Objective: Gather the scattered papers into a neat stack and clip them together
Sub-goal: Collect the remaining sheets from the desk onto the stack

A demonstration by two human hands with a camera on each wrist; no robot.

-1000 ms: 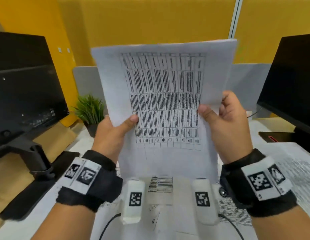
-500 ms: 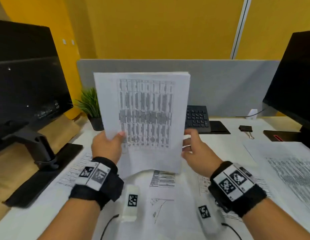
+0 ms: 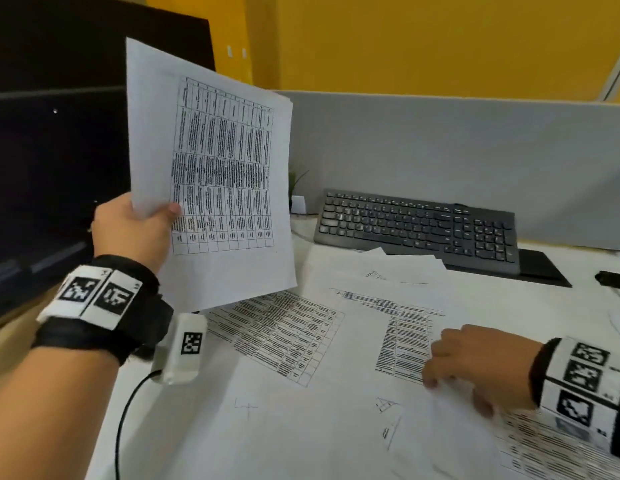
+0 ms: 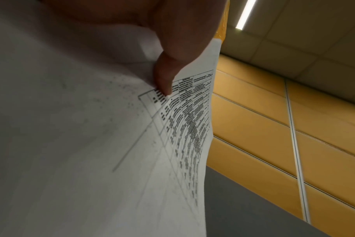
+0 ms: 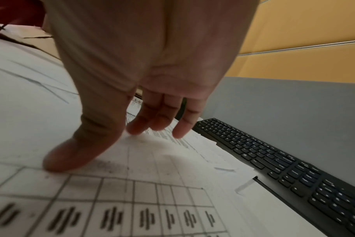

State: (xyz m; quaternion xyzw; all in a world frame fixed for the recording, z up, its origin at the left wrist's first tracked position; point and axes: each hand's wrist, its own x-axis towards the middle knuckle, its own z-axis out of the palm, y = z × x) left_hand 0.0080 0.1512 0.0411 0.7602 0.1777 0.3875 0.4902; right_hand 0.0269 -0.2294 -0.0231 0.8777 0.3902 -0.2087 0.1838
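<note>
My left hand point(image 3: 156, 216) holds a thin stack of printed sheets point(image 3: 211, 168) upright above the desk's left side, thumb point(image 4: 164, 80) on the front table print and fingers hidden behind. Loose printed papers point(image 3: 301, 341) lie overlapping across the white desk point(image 3: 551, 299). My right hand point(image 3: 450, 368) is low at the right, over the loose sheets. Its thumb point(image 5: 71, 150) presses on one sheet point(image 5: 152, 176) and its relaxed fingers point(image 5: 158, 121) touch another, holding nothing. A small black clip point(image 3: 611, 279) lies at the far right edge.
A black keyboard point(image 3: 416, 226) sits behind the papers, along a grey partition point(image 3: 440, 150). A dark monitor point(image 3: 41, 150) fills the left side, close behind the held stack. A small plant point(image 3: 296, 178) peeks out beside the stack.
My right hand let go of the stack and dropped to the loose papers at the right. My left hand alone carried the stack up and left. The view turned right.
</note>
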